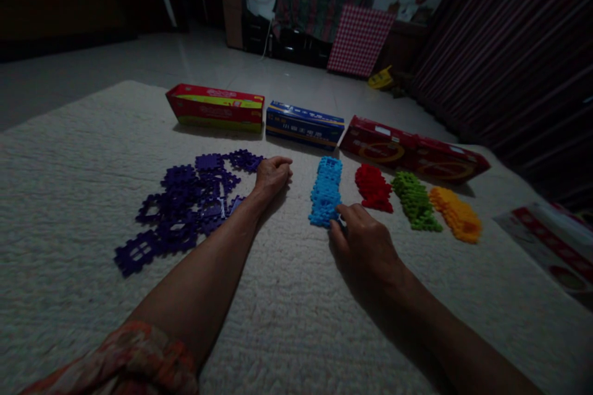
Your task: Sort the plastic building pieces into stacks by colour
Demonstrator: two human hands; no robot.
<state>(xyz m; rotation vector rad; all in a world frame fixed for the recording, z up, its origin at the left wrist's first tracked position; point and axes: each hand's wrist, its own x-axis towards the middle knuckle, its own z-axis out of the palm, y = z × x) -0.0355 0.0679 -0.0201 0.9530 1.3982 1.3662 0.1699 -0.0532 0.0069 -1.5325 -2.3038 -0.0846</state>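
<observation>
On a cream textured mat (69, 185) lie flat plastic interlocking pieces sorted by colour. My left hand (272, 176) rests curled in a loose fist at the right edge of a scattered purple pile (185, 203); what its fingers hold, if anything, is hidden. My right hand (364, 244) lies knuckles up, fingertips pressed against the near end of a light blue stack (325, 190). To the right lie a red stack (373, 187), a green stack (415, 201) and an orange stack (456, 214), all untouched.
Three long boxes stand along the mat's far edge: a red and yellow box (215, 107), a blue box (303, 124) and a dark red box (412, 151). A printed sheet or lid (551, 247) lies at the right. Tiled floor, furniture and a checked cloth are behind.
</observation>
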